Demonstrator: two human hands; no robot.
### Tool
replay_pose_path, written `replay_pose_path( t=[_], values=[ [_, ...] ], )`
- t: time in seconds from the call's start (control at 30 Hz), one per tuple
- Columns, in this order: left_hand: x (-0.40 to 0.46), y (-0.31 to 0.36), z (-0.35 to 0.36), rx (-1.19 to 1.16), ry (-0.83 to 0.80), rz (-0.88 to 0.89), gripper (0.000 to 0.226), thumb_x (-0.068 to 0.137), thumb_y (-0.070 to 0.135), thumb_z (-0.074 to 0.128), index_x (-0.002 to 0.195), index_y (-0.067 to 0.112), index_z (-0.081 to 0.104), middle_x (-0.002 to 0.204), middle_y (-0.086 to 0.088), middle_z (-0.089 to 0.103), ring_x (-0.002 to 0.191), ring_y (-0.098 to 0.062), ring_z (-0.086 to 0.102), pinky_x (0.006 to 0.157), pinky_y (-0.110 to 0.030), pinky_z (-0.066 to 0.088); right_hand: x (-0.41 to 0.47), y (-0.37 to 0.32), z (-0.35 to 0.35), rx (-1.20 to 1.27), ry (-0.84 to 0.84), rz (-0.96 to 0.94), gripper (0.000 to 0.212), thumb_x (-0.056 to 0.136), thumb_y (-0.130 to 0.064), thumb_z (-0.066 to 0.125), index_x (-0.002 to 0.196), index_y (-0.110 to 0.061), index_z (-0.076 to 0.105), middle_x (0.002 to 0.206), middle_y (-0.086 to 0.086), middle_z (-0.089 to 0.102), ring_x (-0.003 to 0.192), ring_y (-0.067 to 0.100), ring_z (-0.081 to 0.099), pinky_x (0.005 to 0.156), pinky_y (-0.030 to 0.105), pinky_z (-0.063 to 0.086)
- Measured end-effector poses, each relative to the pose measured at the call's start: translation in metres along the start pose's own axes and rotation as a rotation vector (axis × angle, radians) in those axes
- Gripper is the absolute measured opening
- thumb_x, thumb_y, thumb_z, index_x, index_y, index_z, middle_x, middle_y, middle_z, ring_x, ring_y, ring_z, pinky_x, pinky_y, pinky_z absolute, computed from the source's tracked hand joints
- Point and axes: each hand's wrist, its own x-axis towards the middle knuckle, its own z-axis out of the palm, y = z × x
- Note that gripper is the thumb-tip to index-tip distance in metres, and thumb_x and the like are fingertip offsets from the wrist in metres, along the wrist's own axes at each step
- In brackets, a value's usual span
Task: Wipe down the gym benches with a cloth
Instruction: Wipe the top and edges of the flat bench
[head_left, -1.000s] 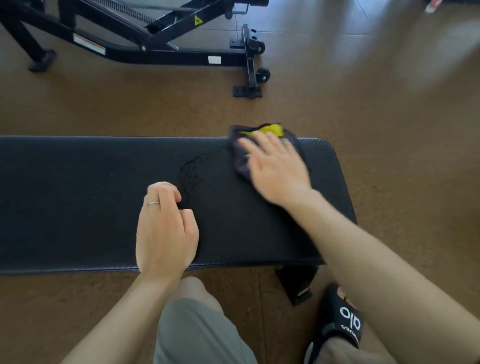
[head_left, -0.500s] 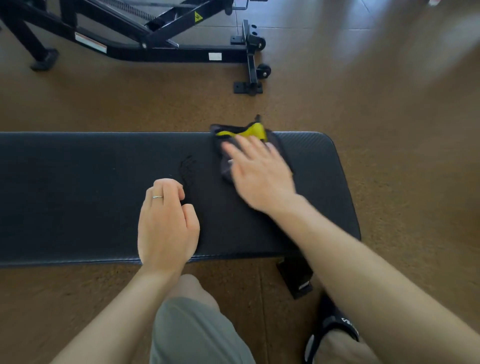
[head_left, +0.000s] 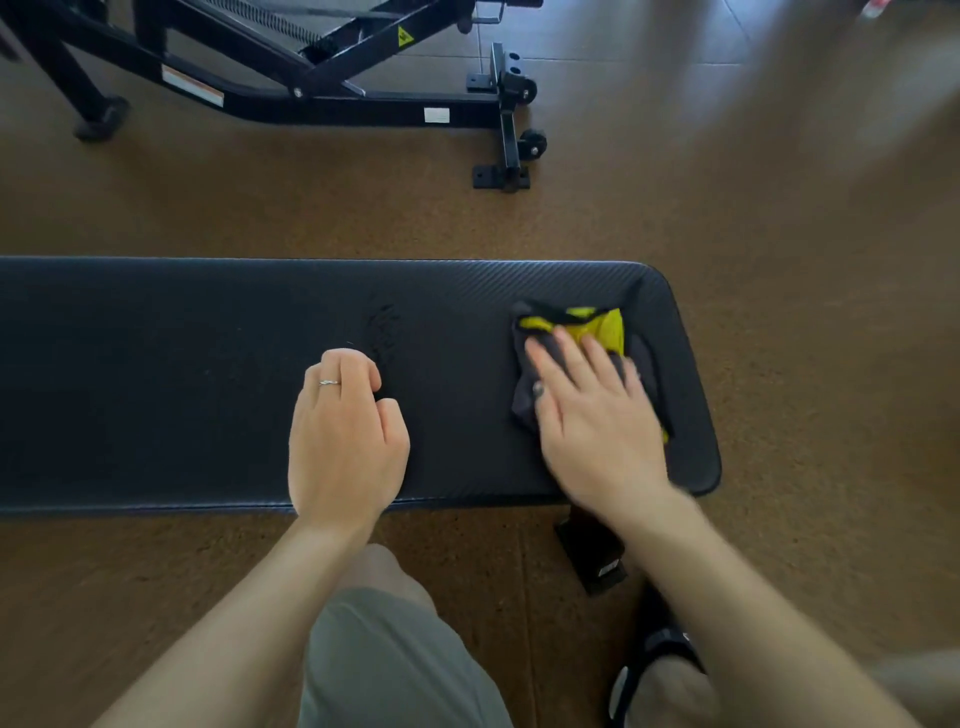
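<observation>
One flat black bench pad (head_left: 156, 384) runs across the view, its rounded right end near the right hand. On that end lies one cloth (head_left: 576, 332), dark grey with yellow patches, crumpled and flattened against the padding. The right hand (head_left: 597, 415) lies palm down on the cloth with straight, spread fingers pressing it onto the pad; nothing is curled round the fabric, so the hand is open and flat rather than gripping. The cloth shows beyond the fingertips and along both sides of the hand, and it stays within the edges of the pad.

The left hand (head_left: 345, 436) rests on the pad nearer the middle, well apart from the cloth. Its fingers are curled under into a loose fist with the knuckles up, and it holds nothing. One thin ring (head_left: 329, 383) sits on one of its fingers. A faint scuffed mark (head_left: 384, 332) shows on the pad just beyond this hand.

Under the bench's right end one black foot bracket (head_left: 595, 561) stands on the brown floor (head_left: 779, 260). Beyond the pad stands one black equipment frame (head_left: 332, 104) with two small wheels at its right end. No containers are in sight. At the bottom one grey-clad knee (head_left: 395, 665) and one black slide sandal (head_left: 660, 649) are visible.
</observation>
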Motion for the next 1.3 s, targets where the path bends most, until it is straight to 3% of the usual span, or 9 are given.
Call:
replay_pose_path(
  t=[0.2, 0.37, 0.5, 0.6, 0.73, 0.87, 1.0, 1.2, 1.3],
  values=[
    [0.005, -0.001, 0.0, -0.005, 0.003, 0.005, 0.016, 0.087, 0.001, 0.051, 0.089, 0.017, 0.047, 0.092, 0.0, 0.052, 0.084, -0.017, 0.047, 0.069, -0.034, 0.048, 0.086, 0.013, -0.008, 0.014, -0.003, 0.17, 0.056, 0.11, -0.042, 0.014, 0.166, -0.033, 0.016, 0.175, -0.002, 0.008, 0.161, 0.025, 0.006, 0.129, 0.052, 0.004],
    [0.002, 0.0, 0.001, 0.002, 0.015, 0.017, 0.014, 0.086, 0.0, 0.049, 0.089, 0.013, 0.046, 0.092, -0.002, 0.05, 0.083, -0.022, 0.046, 0.071, -0.043, 0.049, -0.001, -0.065, 0.021, -0.004, 0.076, -0.162, 0.057, 0.107, -0.04, 0.023, 0.161, -0.028, 0.036, 0.17, 0.002, 0.03, 0.157, 0.03, 0.025, 0.127, 0.054, 0.016],
    [0.004, -0.002, 0.0, 0.007, 0.009, 0.009, 0.015, 0.087, -0.001, 0.049, 0.091, 0.013, 0.047, 0.093, -0.003, 0.051, 0.084, -0.02, 0.047, 0.069, -0.041, 0.048, 0.046, -0.076, 0.019, -0.017, 0.011, -0.344, 0.057, 0.107, -0.042, 0.019, 0.161, -0.031, 0.035, 0.17, -0.001, 0.03, 0.158, 0.025, 0.023, 0.128, 0.051, 0.015],
    [0.003, -0.004, 0.0, -0.018, 0.006, -0.025, 0.017, 0.087, -0.002, 0.048, 0.091, 0.016, 0.046, 0.094, 0.0, 0.051, 0.085, -0.017, 0.046, 0.067, -0.034, 0.043, 0.09, -0.032, 0.006, -0.031, 0.05, -0.258, 0.063, 0.1, -0.039, 0.017, 0.153, -0.027, 0.048, 0.163, 0.001, 0.043, 0.15, 0.026, 0.037, 0.122, 0.047, 0.022],
    [0.001, -0.004, 0.001, 0.006, 0.015, -0.012, 0.018, 0.087, -0.001, 0.049, 0.09, 0.016, 0.047, 0.092, 0.0, 0.052, 0.082, -0.016, 0.047, 0.066, -0.031, 0.042, 0.106, 0.046, -0.009, 0.013, 0.037, 0.022, 0.053, 0.11, -0.037, 0.021, 0.161, -0.029, 0.032, 0.17, 0.0, 0.027, 0.158, 0.024, 0.019, 0.128, 0.045, 0.013],
    [0.0, -0.001, 0.002, 0.0, 0.009, -0.029, 0.018, 0.087, -0.001, 0.049, 0.09, 0.017, 0.047, 0.093, 0.001, 0.051, 0.083, -0.016, 0.045, 0.065, -0.031, 0.039, 0.025, 0.025, 0.002, -0.002, 0.099, 0.223, 0.06, 0.107, -0.043, 0.013, 0.164, -0.03, 0.025, 0.172, 0.005, 0.022, 0.159, 0.029, 0.016, 0.129, 0.053, 0.012],
    [-0.001, -0.002, 0.002, -0.007, 0.012, -0.022, 0.017, 0.087, 0.001, 0.049, 0.09, 0.017, 0.046, 0.094, 0.0, 0.052, 0.085, -0.015, 0.045, 0.066, -0.032, 0.041, -0.03, 0.016, -0.001, 0.024, -0.012, 0.206, 0.063, 0.105, -0.049, 0.005, 0.165, -0.037, 0.019, 0.174, 0.0, 0.013, 0.161, 0.026, 0.007, 0.13, 0.05, 0.007],
    [0.002, -0.002, 0.002, -0.01, 0.003, -0.019, 0.015, 0.088, 0.001, 0.049, 0.091, 0.015, 0.048, 0.097, -0.002, 0.053, 0.087, -0.018, 0.047, 0.067, -0.035, 0.044, 0.078, 0.055, -0.021, 0.132, -0.022, 0.281, 0.053, 0.11, -0.047, 0.019, 0.163, -0.044, 0.018, 0.175, -0.004, 0.008, 0.161, 0.024, 0.001, 0.127, 0.058, 0.01],
    [0.0, -0.001, 0.002, 0.0, 0.002, 0.001, 0.015, 0.087, 0.001, 0.049, 0.089, 0.016, 0.047, 0.095, -0.002, 0.052, 0.086, -0.017, 0.046, 0.066, -0.035, 0.044, 0.051, 0.052, -0.012, 0.117, 0.037, 0.31, 0.054, 0.11, -0.045, 0.02, 0.163, -0.041, 0.019, 0.174, -0.002, 0.012, 0.16, 0.026, 0.006, 0.126, 0.056, 0.018]
  ],
)
